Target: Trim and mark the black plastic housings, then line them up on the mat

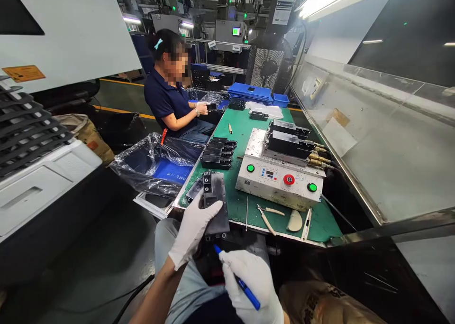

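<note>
At far left, a seated co-worker (167,89) in a navy polo shirt holds a dark piece in both gloved hands (202,108) above the far end of the tabletop (245,196). Nearer, a crumpled plastic bag (152,165) with blue inside lies just off the tabletop's left edge. Rows of black fixtures (218,153) stand on the green surface.

The person's gloved left hand (194,229) lies with its fingers stretched along a black plate (216,215), which is tilted at the tabletop's near edge. Whether that hand grips the plate or only steadies it, I cannot tell. The gloved right hand (252,281) is curled narrowly around a blue pen (243,286), whose tip sits just below the plate's lower edge.

Further right stands a white control unit (279,186) with green buttons and a red one, carrying black blocks. In front of it lie pliers (265,218) and a pale pad (294,221).
</note>
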Motion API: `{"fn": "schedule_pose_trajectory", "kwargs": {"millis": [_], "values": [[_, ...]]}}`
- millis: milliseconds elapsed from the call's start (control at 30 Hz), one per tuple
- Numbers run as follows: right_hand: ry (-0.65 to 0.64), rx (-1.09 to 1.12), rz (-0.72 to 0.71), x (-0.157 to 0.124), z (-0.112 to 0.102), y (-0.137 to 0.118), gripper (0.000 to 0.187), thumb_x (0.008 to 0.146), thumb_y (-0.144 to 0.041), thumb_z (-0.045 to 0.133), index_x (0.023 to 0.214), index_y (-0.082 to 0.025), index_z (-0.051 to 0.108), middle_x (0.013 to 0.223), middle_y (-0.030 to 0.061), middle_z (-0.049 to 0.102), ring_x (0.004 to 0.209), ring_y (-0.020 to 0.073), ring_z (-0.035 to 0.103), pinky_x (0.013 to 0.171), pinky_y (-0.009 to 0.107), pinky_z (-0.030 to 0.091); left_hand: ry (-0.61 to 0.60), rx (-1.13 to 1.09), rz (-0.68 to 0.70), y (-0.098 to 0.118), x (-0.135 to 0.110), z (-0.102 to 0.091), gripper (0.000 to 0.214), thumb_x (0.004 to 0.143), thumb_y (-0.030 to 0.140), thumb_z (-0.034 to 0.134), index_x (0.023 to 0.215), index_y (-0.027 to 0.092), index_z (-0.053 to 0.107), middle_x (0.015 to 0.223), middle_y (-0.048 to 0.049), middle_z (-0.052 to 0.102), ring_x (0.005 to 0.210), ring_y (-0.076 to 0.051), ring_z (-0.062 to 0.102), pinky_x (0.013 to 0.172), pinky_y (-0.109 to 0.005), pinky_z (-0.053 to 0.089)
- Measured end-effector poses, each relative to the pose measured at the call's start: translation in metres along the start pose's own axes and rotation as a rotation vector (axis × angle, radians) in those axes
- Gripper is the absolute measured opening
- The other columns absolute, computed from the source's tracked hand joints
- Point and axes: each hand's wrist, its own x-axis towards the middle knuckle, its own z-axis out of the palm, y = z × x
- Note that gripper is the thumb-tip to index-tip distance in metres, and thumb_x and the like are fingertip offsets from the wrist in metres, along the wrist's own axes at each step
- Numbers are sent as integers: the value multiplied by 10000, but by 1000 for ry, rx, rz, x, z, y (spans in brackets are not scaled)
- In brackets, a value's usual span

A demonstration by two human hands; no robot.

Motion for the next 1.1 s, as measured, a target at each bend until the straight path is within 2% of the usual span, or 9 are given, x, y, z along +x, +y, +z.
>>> {"fn": "schedule_pose_trajectory", "kwargs": {"millis": [167,300,433,533,633,767,867,1000,1100], "values": [[124,-88,10,12,-12,-6,383,904,-17,591,1226,-209,672,947,81,785,801,217,760,696,333,614,10,-9,-12,-3,4,-2,649,754,483,781,1309,180,634,1344,-121,714,1236,-325,651,1152,-505,479],[63,-111,10,9,-12,2,358,914,-19,573,1212,-192,675,911,88,775,785,217,752,684,338,612,-11,-38,-34,-8,6,1,657,751,501,796,1310,198,634,1349,-118,711,1243,-332,653,1138,-525,495],[16,-95,48,-11,-16,20,361,905,-30,573,1190,-196,721,944,98,785,808,233,763,707,361,631,-15,-298,-89,-11,4,0,544,700,445,876,1162,222,693,1282,-70,744,1273,-312,642,1159,-469,494],[152,-17,105,-12,-19,20,365,892,-37,609,1151,-246,757,983,80,799,835,249,779,726,362,654,-49,-588,-160,-18,5,-4,514,752,479,834,1164,204,698,1095,-87,781,1104,-298,718,972,-425,619],[297,129,176,3,-13,3,340,924,-77,608,1143,-280,769,925,63,802,751,238,779,683,336,667,-67,-774,-199,-31,9,-5,465,883,565,667,1152,186,680,980,-93,756,860,-220,733,756,-345,653],[255,230,226,23,2,-22,239,989,-196,596,1113,-224,798,864,88,799,712,227,777,678,305,675,-161,-1199,-116,-47,13,1,79,974,244,586,1028,192,611,860,-1,635,652,-37,596,626,-120,535],[236,265,222,28,12,-28,230,990,-195,605,1115,-199,797,933,109,806,793,231,790,740,299,677,-159,-1438,-47,-50,9,3,163,962,35,500,948,191,543,804,39,551,606,11,547,583,-45,459],[207,322,200,28,19,-25,302,948,-96,621,1173,-232,770,980,73,808,836,202,788,781,267,665,-27,-1235,-4,-47,3,0,160,985,69,456,909,191,527,844,11,587,574,7,513,537,-30,421],[137,316,178,24,20,-23,333,927,-62,614,1174,-230,761,1000,63,806,852,193,784,793,261,655,-7,-1032,20,-49,7,-2,64,984,214,525,939,202,569,865,-25,627,617,-56,550,534,-110,472]]}}
